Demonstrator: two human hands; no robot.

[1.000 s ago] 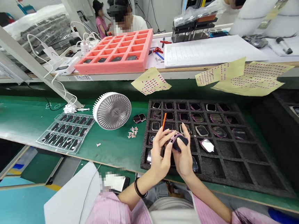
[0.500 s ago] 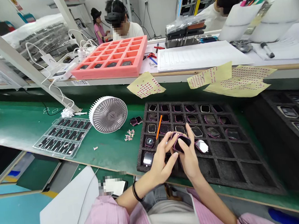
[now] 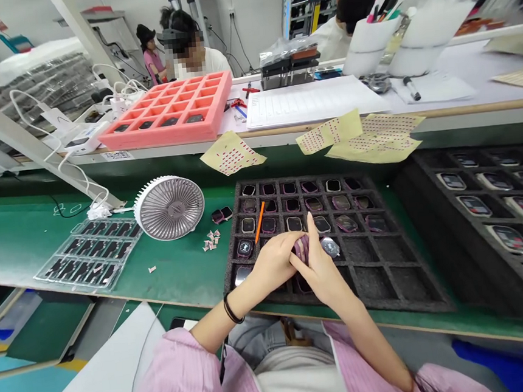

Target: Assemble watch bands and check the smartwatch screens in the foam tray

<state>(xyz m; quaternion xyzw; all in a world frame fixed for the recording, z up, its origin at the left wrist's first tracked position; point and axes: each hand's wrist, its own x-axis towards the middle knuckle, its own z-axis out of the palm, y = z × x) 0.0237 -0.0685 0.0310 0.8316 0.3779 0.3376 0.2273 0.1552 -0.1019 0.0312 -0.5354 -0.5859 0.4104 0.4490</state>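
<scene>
Above the front part of a black foam tray (image 3: pixel 421 304), my two hands meet around a purple-framed smartwatch (image 3: pixel 301 247). My left hand (image 3: pixel 274 261) wraps its left side, with the fingers bent over it. My right hand (image 3: pixel 322 271) grips it from the right, its index finger pointing up. Most of the watch is hidden by my fingers; only some purple edge shows. Just right of my right hand lies a watch with a shiny round face (image 3: pixel 331 247). An orange stick (image 3: pixel 259 222) leans across the tray behind my left hand.
A white fan (image 3: pixel 171 207) stands left of the tray, near small paper bits (image 3: pixel 211 240) and two watch cases (image 3: pixel 221 215). A clear sheet of black parts (image 3: pixel 90 253) lies further left. Another watch tray (image 3: pixel 505 211) is at right. A pink foam tray (image 3: pixel 160 135) sits on the shelf.
The watch has been turned: its dark screen faced up under my right thumb before, and now a purple edge shows. My hands have closed in around it. The camera view has shifted right.
</scene>
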